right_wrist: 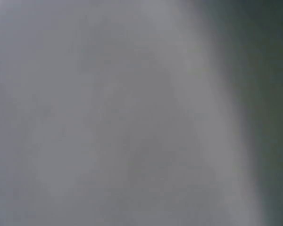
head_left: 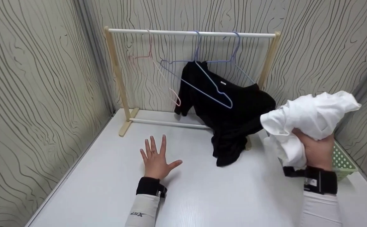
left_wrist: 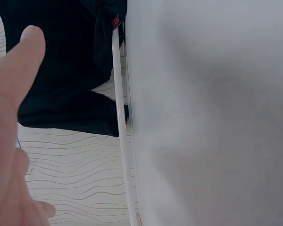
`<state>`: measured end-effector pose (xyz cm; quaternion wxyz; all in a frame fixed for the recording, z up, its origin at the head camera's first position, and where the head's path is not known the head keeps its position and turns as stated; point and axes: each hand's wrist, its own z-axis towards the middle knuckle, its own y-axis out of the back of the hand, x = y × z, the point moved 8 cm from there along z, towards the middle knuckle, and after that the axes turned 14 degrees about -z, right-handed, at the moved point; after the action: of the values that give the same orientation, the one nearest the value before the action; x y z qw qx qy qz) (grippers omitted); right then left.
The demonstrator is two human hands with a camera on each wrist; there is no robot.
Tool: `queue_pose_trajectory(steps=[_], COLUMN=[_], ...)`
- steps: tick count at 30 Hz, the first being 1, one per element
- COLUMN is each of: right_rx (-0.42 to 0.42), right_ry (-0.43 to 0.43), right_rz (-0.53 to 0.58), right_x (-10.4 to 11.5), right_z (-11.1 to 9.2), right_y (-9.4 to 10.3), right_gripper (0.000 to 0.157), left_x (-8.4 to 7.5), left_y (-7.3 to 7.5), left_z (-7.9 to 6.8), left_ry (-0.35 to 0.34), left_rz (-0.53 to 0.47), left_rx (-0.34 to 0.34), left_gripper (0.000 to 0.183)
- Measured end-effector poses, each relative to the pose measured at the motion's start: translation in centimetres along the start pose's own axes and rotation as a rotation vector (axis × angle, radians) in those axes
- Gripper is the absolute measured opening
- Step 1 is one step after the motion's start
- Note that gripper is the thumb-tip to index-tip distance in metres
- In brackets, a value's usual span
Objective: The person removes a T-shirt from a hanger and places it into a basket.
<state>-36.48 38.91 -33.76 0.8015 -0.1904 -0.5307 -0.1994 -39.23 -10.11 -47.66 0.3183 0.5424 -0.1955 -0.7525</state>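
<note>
My right hand (head_left: 319,151) grips a bunched white cloth garment (head_left: 312,115), raised at the right above a green basket (head_left: 344,160). In the right wrist view the white cloth (right_wrist: 108,117) fills most of the picture, blurred. My left hand (head_left: 156,162) is spread with fingers apart over the white table, holding nothing; its thumb (left_wrist: 30,52) shows in the left wrist view. Ahead, a black top (head_left: 233,101) hangs askew from a blue hanger (head_left: 235,56) on the rack, its lower part draping down to the table.
A clothes rack with a white rail (head_left: 177,32) and wooden posts (head_left: 117,75) stands at the back. Another blue hanger (head_left: 197,60) hangs before the black top, a pink hanger (head_left: 150,56) to its left. A low white crossbar (head_left: 167,123) runs near the table (head_left: 101,176). Patterned walls enclose the sides.
</note>
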Motion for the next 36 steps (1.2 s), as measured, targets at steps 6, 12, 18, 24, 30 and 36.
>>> queue_pose_trajectory(steps=[6, 12, 18, 24, 30, 36], right_rx=[-0.081, -0.039, 0.174, 0.344, 0.414, 0.672], right_ry=[-0.02, -0.099, -0.045, -0.11, -0.096, -0.093], right_rz=[-0.197, -0.655, -0.909, -1.131, -1.297, -1.315], right_x=[1.0, -2.0, -6.4, -10.4, -12.2, -14.8], right_z=[6.1, 10.4, 11.6, 10.6, 9.9, 8.8], right_y=[3.7, 6.1, 6.1, 6.3, 6.0, 6.0], right_gripper=[0.092, 0.099, 0.104, 0.11, 0.08, 0.101], left_x=[0.3, 0.5, 0.3, 0.1, 0.0, 0.2], left_y=[-0.1, -0.2, -0.4, -0.7, -0.9, -0.9], left_z=[0.0, 0.0, 0.0, 0.0, 0.0, -0.1], left_ry=[0.026, 0.044, 0.047, 0.039, 0.028, 0.029], left_rz=[-0.014, -0.043, -0.066, -0.075, -0.072, -0.057], left_rx=[0.011, 0.022, 0.036, 0.044, 0.044, 0.044], left_gripper=[0.115, 0.115, 0.115, 0.115, 0.115, 0.114])
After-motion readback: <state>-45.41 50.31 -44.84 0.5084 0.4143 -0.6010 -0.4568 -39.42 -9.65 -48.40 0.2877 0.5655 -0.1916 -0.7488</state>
